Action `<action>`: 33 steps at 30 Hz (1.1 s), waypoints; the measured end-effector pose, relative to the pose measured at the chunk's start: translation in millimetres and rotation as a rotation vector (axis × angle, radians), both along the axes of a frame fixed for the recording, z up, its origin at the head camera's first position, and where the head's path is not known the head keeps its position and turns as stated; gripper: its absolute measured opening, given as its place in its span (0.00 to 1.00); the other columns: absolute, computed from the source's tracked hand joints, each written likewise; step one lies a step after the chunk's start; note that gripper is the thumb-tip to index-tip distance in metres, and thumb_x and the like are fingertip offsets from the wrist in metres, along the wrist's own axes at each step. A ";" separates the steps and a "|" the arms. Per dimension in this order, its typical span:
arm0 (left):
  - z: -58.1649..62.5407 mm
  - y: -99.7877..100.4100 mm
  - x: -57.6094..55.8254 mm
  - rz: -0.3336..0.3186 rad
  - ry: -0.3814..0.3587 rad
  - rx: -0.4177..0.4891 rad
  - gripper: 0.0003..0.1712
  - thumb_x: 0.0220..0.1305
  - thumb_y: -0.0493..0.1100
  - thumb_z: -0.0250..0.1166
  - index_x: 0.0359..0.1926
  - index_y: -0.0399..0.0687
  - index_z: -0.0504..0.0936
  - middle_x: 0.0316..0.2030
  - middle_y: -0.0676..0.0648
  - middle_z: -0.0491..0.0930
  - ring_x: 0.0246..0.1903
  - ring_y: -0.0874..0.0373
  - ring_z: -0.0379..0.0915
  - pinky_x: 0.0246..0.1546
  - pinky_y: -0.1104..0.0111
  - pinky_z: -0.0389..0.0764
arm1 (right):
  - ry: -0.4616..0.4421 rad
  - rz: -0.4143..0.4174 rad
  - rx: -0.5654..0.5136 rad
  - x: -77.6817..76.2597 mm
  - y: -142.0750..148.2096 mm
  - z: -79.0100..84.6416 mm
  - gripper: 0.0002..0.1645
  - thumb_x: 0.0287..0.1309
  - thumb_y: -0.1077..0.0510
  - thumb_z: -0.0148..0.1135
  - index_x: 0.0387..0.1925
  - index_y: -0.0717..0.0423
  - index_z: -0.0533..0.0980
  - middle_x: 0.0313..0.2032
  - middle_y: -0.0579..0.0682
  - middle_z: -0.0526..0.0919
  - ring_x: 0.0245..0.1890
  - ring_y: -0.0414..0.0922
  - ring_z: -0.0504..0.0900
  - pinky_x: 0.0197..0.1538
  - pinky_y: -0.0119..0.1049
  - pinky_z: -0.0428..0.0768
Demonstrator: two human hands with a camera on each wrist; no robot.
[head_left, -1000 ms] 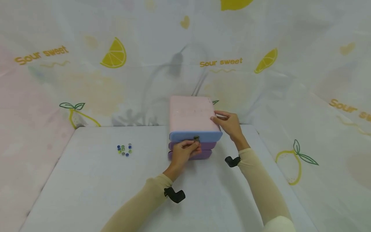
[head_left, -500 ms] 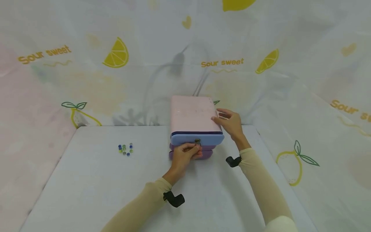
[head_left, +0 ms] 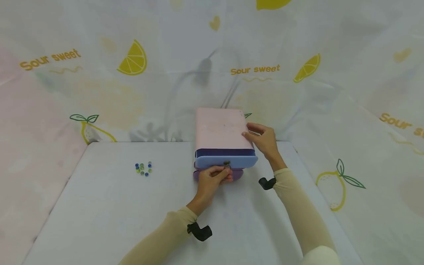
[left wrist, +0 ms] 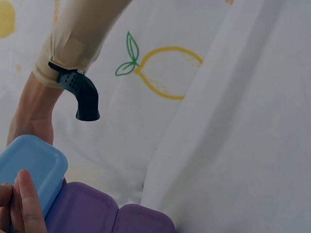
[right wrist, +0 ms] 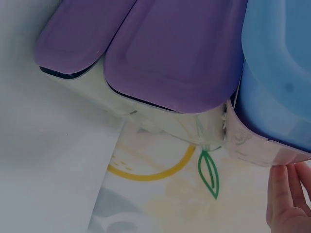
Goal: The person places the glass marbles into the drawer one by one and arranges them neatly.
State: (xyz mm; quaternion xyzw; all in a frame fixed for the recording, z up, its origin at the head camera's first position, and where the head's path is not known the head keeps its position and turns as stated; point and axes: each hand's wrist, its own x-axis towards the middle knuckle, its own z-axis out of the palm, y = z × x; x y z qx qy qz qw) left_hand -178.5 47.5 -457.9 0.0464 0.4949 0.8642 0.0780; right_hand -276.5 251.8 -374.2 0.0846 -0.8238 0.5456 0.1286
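A small drawer cabinet with a pink top (head_left: 220, 129) stands at the back middle of the table in the head view. Its light blue top drawer (head_left: 205, 162) sticks out a little, its dark blue inside showing. Two purple drawers (right wrist: 175, 53) lie below it, seen large in the right wrist view. My left hand (head_left: 209, 184) pinches the small metal ring pull (head_left: 226, 164) on the blue front, which its fingertips partly cover. My right hand (head_left: 263, 141) rests against the pink casing's right side, thumb at the top edge, fingers extended along the side.
Several blue and green glass beads (head_left: 142, 169) lie on the white table (head_left: 109, 206) to the left of the cabinet. A lemon-printed curtain (head_left: 165, 55) rises behind the table and at both sides.
The blue drawer has slid out toward me, pulled by my left hand on its ring pull, so its dark inside now shows. My right hand stays at the casing's side.
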 end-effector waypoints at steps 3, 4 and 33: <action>0.3 -0.8 4.7 -0.001 0.000 -0.004 0.16 0.60 0.33 0.68 0.45 0.23 0.78 0.39 0.33 0.83 0.37 0.45 0.84 0.44 0.55 0.83 | -0.009 0.012 -0.004 3.7 -2.2 4.8 0.27 0.55 0.60 0.71 0.56 0.66 0.77 0.55 0.61 0.80 0.55 0.55 0.78 0.58 0.43 0.76; 0.3 -1.0 6.0 -0.004 0.001 -0.003 0.16 0.60 0.32 0.68 0.46 0.23 0.78 0.39 0.33 0.83 0.38 0.45 0.84 0.44 0.55 0.83 | -0.010 0.017 -0.005 6.4 -3.7 8.1 0.27 0.55 0.61 0.70 0.56 0.68 0.76 0.55 0.62 0.79 0.55 0.56 0.78 0.58 0.44 0.76; -5.2 -10.1 78.2 -0.094 -0.046 -0.071 0.17 0.60 0.38 0.70 0.42 0.25 0.79 0.38 0.33 0.84 0.34 0.49 0.85 0.42 0.57 0.84 | 0.011 0.008 0.039 3.8 0.4 0.6 0.28 0.55 0.58 0.71 0.56 0.65 0.77 0.54 0.60 0.80 0.54 0.54 0.79 0.56 0.43 0.78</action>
